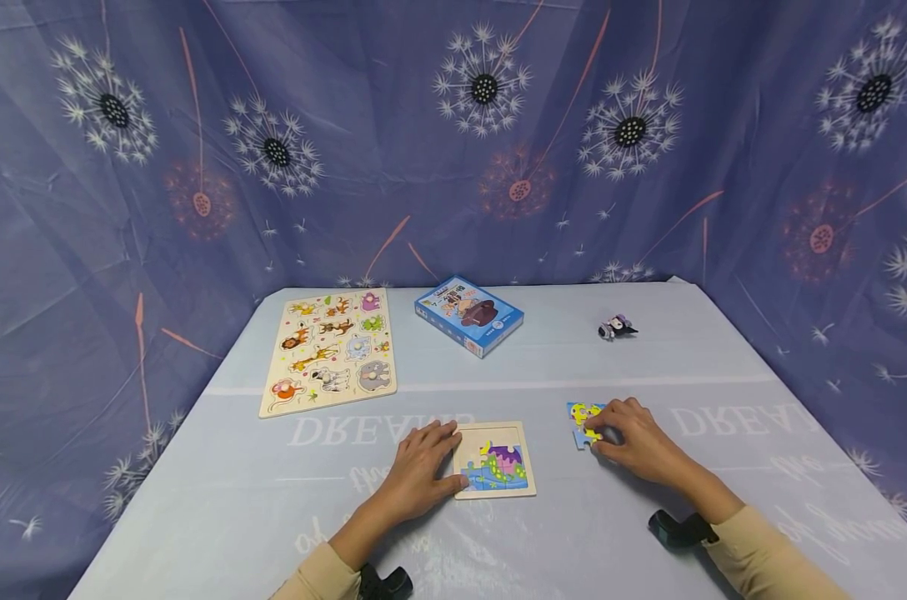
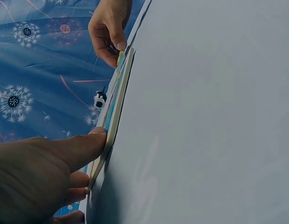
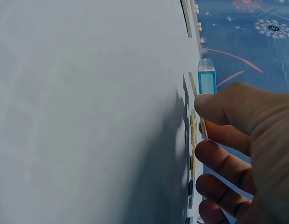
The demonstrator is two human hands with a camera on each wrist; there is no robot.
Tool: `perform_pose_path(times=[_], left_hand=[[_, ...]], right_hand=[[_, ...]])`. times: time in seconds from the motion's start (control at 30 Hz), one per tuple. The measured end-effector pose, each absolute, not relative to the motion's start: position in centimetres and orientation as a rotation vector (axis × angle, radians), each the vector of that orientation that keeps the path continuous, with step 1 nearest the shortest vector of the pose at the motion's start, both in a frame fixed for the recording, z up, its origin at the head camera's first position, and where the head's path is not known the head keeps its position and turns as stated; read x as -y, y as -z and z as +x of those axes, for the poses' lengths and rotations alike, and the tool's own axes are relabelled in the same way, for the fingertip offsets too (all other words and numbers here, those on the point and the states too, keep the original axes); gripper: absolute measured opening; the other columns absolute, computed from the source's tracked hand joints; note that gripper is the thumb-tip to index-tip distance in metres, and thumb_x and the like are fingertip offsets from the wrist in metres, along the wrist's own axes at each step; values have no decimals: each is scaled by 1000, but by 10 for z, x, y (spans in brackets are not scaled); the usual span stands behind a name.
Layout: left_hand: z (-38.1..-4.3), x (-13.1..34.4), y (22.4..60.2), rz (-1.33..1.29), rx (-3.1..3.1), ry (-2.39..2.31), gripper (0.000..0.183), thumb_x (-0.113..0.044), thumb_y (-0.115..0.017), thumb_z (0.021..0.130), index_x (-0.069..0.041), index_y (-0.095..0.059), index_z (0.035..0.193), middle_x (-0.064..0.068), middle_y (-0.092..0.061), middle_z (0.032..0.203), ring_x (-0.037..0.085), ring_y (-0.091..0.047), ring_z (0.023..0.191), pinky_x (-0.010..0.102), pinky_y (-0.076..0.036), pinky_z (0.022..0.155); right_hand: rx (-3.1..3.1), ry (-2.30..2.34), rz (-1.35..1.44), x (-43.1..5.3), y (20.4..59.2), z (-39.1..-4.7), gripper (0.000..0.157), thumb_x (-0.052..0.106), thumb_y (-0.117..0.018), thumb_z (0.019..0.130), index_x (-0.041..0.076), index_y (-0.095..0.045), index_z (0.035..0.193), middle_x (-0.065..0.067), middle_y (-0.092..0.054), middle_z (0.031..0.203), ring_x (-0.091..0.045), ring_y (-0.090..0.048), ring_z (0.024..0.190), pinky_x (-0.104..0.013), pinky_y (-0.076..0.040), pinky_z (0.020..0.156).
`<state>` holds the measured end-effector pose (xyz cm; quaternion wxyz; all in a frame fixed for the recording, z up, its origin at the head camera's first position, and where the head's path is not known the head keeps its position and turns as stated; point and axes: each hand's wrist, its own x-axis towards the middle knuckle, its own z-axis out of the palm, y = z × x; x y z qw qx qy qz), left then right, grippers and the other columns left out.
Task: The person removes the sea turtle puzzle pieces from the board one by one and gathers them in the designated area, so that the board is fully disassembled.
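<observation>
A square wooden puzzle tray (image 1: 530,467) lies on the table, its lower part filled with blue, green and purple pieces. My left hand (image 1: 420,471) rests along its left side, with the thumb (image 2: 91,144) on the tray's edge and the fingers stretched toward its upper left corner. To the right, my right hand (image 1: 637,442) pinches a jigsaw piece (image 3: 203,128) between thumb and fingers, over several loose yellow and blue puzzle pieces (image 1: 577,412). The hand partly hides these pieces in the head view.
An animal peg puzzle board (image 1: 333,350) lies at the back left. A blue box (image 1: 468,315) stands at the back middle, and a small black-and-white figurine (image 1: 616,327) at the back right. Dandelion-patterned cloth (image 1: 393,167) hangs behind the table.
</observation>
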<state>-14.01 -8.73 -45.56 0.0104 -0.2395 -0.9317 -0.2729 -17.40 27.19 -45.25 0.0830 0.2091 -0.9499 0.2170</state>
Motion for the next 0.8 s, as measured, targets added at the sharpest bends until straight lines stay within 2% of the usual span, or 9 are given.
perform_pose_path(times=[0.57,0.8], left_hand=[[-139,86,455,-733,2908,831,60,-33,-70,81,-4,-54,131,12,-46,144,36,-35,137,60,-24,109],[-138,82,453,-691,2906,837,59,-30,-68,79,-3,-55,130,13,-47,142,37,-36,136,59,-24,109]], right_hand=[[2842,-609,644,-274,457,-175,25,17,-77,72,17,-72,96,6,-59,93,-14,-43,90,-35,-31,79],[2817,-637,680,-265,453,-172,22,19,-77,73,19,-71,94,6,-59,93,-11,-40,88,-30,-29,75]])
